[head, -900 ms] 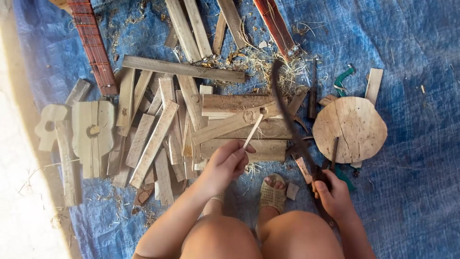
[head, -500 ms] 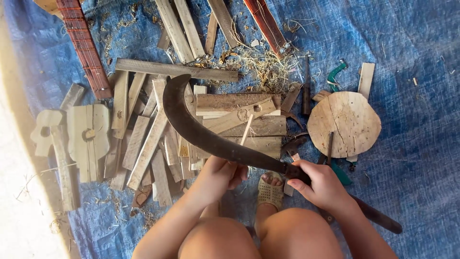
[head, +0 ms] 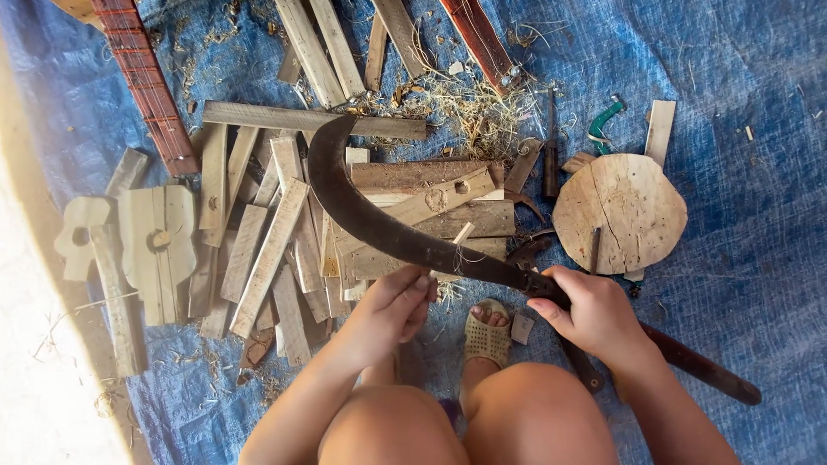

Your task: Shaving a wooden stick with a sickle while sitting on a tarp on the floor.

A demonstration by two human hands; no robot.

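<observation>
1. The right hand [head: 594, 314] has its fingers closed around the handle of a long curved blade [head: 370, 220], gripping just where the dark metal meets the handle.
2. The blade sweeps up and to the left over the wood pile, its hooked tip near a long plank [head: 314, 119] lying crosswise.
3. The left hand [head: 392, 306] has its fingers pinched shut on a thin stick [head: 457, 239], which stands tilted and touches the blade's lower edge.
4. Under the blade lies a scatter of slats [head: 267, 250], overlapping and crowded; there is little bare ground between them.
5. A round wooden block [head: 620, 211] sits just right of the pile, close above the right hand.
6. A foot in a sandal [head: 487, 337] rests between the hands, near the blade.
7. The blue tarp [head: 758, 172] lies open to the right of the block.
8. At the far left, pale cut-out shapes [head: 155, 245] lie by the tarp's edge, well apart from both hands.
</observation>
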